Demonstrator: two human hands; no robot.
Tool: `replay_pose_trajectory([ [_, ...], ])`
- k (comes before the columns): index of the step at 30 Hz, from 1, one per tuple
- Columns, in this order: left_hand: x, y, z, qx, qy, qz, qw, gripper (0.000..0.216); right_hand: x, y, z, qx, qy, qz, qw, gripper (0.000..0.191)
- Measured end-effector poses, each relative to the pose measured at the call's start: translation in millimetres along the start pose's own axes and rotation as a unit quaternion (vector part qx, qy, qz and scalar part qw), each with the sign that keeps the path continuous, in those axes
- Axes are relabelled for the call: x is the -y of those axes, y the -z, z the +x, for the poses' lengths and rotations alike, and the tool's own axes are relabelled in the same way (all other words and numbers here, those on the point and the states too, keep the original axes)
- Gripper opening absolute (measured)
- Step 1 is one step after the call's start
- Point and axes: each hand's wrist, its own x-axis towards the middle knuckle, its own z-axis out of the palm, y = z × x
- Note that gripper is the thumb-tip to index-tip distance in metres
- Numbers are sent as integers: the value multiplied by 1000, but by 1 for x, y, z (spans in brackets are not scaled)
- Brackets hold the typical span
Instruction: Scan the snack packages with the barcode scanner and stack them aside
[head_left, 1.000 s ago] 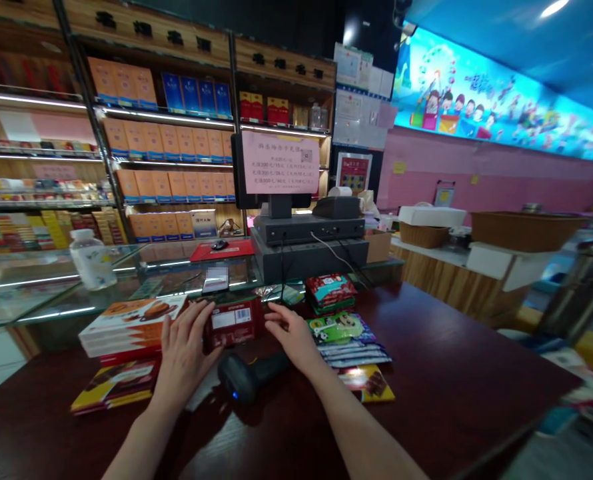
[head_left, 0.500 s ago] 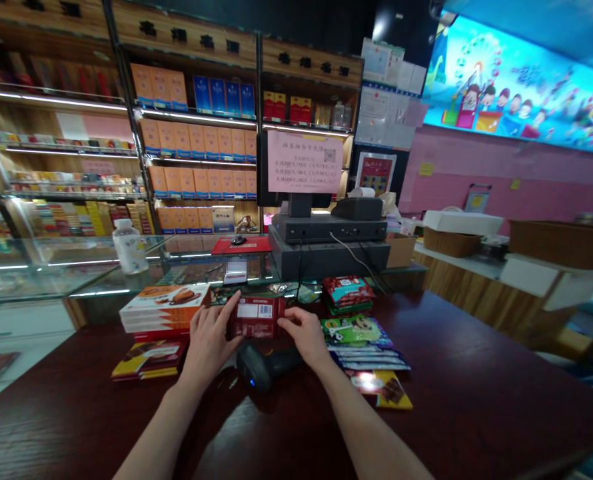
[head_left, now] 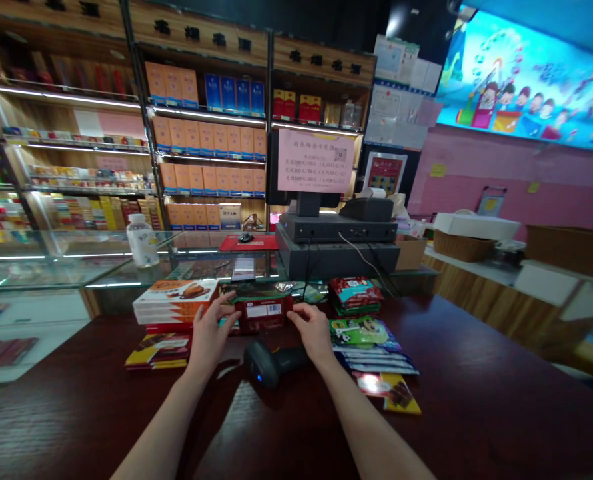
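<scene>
A dark red box with a white barcode label stands on the dark wooden counter. My left hand grips its left end and my right hand grips its right end. A black handheld barcode scanner lies on the counter just below the box, between my wrists. Left of my left hand is a stack of orange and white biscuit boxes. Right of my right hand lie green snack packets.
A yellow chocolate pack lies at the left, another at the right. Red packets sit before the black till with its monitor. A glass display case carries a water bottle. Shelves of cartons fill the back wall.
Both hands closed in on the red box and now hold it by its ends, lifted slightly toward the till. The camera view shifted right and up a little.
</scene>
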Motion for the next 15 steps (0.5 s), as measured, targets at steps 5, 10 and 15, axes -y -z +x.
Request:
replay_pose_trajectory([
  [5, 0, 6, 0, -36, 8, 9, 999, 15, 5, -3, 0, -20, 70, -12, 997, 11],
  [10, 6, 11, -1, -80, -32, 51, 995, 12, 6, -11, 4, 41, 42, 5, 998, 18],
  [15, 12, 16, -4, -70, -45, 131, 988, 15, 2, -22, 13, 110, 0, 74, 991, 23],
])
